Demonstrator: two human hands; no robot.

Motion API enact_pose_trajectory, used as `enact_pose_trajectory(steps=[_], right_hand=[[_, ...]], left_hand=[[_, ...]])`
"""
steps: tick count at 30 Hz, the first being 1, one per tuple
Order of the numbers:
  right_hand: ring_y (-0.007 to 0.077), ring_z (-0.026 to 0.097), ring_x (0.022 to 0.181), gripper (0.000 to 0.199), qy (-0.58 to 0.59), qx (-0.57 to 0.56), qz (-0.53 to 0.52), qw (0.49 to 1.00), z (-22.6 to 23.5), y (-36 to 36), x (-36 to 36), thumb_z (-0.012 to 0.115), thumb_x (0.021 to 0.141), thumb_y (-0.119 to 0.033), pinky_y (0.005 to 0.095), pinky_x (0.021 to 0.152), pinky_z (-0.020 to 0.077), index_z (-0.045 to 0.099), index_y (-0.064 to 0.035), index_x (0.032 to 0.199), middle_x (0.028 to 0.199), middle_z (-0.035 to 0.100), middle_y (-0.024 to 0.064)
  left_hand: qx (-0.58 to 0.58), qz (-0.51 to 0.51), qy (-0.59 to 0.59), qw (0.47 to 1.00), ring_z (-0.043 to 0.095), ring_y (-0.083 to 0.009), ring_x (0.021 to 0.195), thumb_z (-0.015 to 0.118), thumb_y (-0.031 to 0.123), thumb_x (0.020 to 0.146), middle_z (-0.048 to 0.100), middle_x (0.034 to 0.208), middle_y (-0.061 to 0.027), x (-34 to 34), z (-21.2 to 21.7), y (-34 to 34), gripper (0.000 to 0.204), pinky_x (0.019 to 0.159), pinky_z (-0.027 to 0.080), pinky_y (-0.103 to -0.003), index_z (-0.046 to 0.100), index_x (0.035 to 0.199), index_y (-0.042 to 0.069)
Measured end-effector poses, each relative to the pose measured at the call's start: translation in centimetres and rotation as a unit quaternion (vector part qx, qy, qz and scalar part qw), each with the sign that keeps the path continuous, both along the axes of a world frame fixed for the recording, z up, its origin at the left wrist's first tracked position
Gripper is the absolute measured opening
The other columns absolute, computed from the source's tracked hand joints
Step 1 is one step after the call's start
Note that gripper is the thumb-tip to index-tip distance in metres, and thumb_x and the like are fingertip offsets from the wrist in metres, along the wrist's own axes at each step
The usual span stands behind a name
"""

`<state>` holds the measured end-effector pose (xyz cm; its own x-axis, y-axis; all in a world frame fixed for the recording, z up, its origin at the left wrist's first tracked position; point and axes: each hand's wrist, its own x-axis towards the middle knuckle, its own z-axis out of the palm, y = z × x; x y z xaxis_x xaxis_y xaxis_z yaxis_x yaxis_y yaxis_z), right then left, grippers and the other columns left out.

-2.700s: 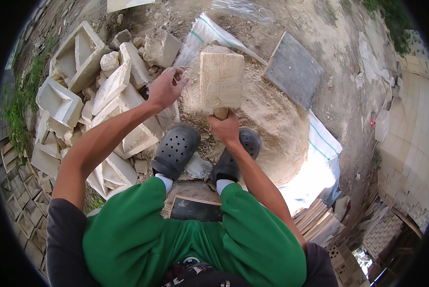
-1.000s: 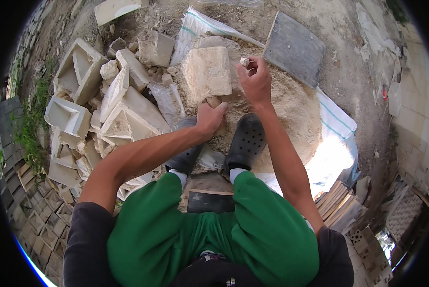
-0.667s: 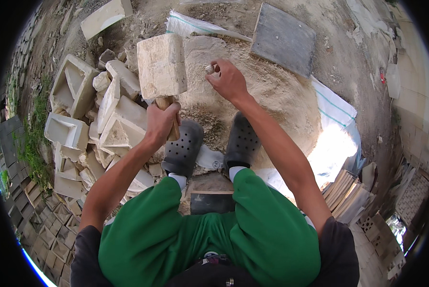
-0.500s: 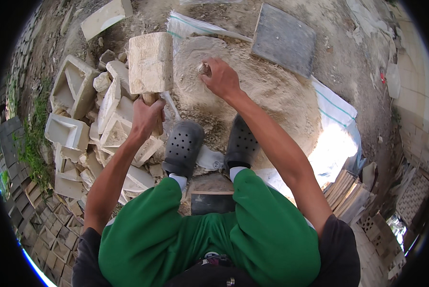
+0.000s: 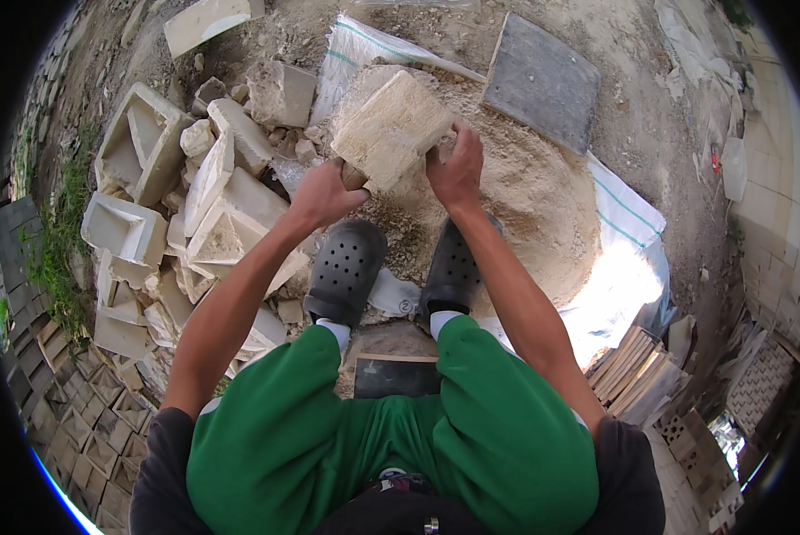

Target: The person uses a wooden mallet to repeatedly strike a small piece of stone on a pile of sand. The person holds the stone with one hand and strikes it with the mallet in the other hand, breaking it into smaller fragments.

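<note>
My left hand (image 5: 324, 194) is wrapped round the short handle of a wooden mallet. The mallet's blocky, dust-coated head (image 5: 391, 129) is tilted over the crushed pale powder (image 5: 534, 196) spread in front of my feet. Beside the head's right edge is my right hand (image 5: 456, 169), its fingers and thumb curled in. The mallet head covers whatever lies between or under those fingertips, and I cannot make out what they grip. Under the powder lies a white woven sack (image 5: 627, 201) with green stripes.
Broken plaster moulds and chunks (image 5: 230, 214) are heaped on the left. A dark square slab (image 5: 543, 82) lies beyond the powder. My grey clogs (image 5: 346, 267) stand at the near edge. Thin boards (image 5: 636, 374) are stacked at the right; rows of moulds (image 5: 83, 437) lie lower left.
The mallet has swung right from above the rubble to over the powder, its head now tilted. My right hand, earlier pinching a small pale lump, has shifted right and slightly nearer me.
</note>
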<state>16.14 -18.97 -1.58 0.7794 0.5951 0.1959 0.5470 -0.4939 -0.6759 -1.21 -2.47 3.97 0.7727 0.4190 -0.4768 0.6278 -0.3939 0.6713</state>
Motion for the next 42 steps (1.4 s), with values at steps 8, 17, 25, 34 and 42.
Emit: enact_pose_trajectory(steps=[8,17,25,34,42], right_hand=[[0.0383,0.053,0.117,0.051,0.006,0.006,0.004,1.0,-0.1,-0.4,-0.1,0.064,0.084,-0.01,0.0483,0.103,0.0399,0.051,-0.0018,0.133,0.121,0.056,0.02],[0.0373,0.053,0.116,0.049,0.01,0.0,0.005,1.0,0.0,0.4,-0.2,0.062,0.084,-0.009,0.048,0.103,0.04,0.051,-0.0013,0.131,0.121,0.056,0.0198],[0.0374,0.053,0.116,0.048,0.032,-0.01,0.002,0.999,-0.1,0.0,-0.1,0.06,0.085,-0.011,0.0487,0.103,0.0394,0.052,-0.0013,0.131,0.12,0.057,0.0193],[0.037,0.053,0.115,0.047,0.012,-0.009,-0.017,1.0,-0.1,0.1,0.1,0.057,0.086,-0.007,0.0483,0.101,0.04,0.052,-0.0021,0.132,0.119,0.057,0.0191],[0.0371,0.054,0.116,0.05,0.028,-0.003,-0.019,0.999,0.2,-0.1,0.2,0.054,0.084,0.001,0.0478,0.101,0.0404,0.049,-0.0013,0.134,0.12,0.058,0.0198]], left_hand=[[0.021,0.02,-0.029,0.999,0.071,-0.0322,0.087,0.075,0.024,0.07,0.072,0.093,-0.0215,-1.2,1.2,0.4,0.051,0.081,0.054,-0.042,0.065,0.111,-0.005],[-0.053,0.064,-0.007,0.997,0.07,-0.0259,0.071,0.073,0.023,0.075,0.071,0.082,-0.0181,-1.4,-1.9,3.1,0.044,0.069,0.056,-0.039,0.065,0.107,-0.007],[-0.138,0.099,0.038,0.985,0.065,-0.0198,0.057,0.072,0.022,0.074,0.068,0.074,-0.0143,-0.8,1.5,3.2,0.042,0.06,0.055,-0.036,0.064,0.102,-0.009],[0.091,-0.024,-0.03,0.995,0.071,-0.0406,0.075,0.075,0.026,0.071,0.071,0.081,-0.0251,0.4,0.5,1.6,0.045,0.073,0.057,-0.044,0.068,0.097,-0.01],[0.051,0.024,-0.039,0.998,0.071,-0.0394,0.086,0.075,0.028,0.072,0.073,0.092,-0.0238,-1.5,0.0,2.1,0.045,0.078,0.056,-0.043,0.07,0.105,-0.003]])
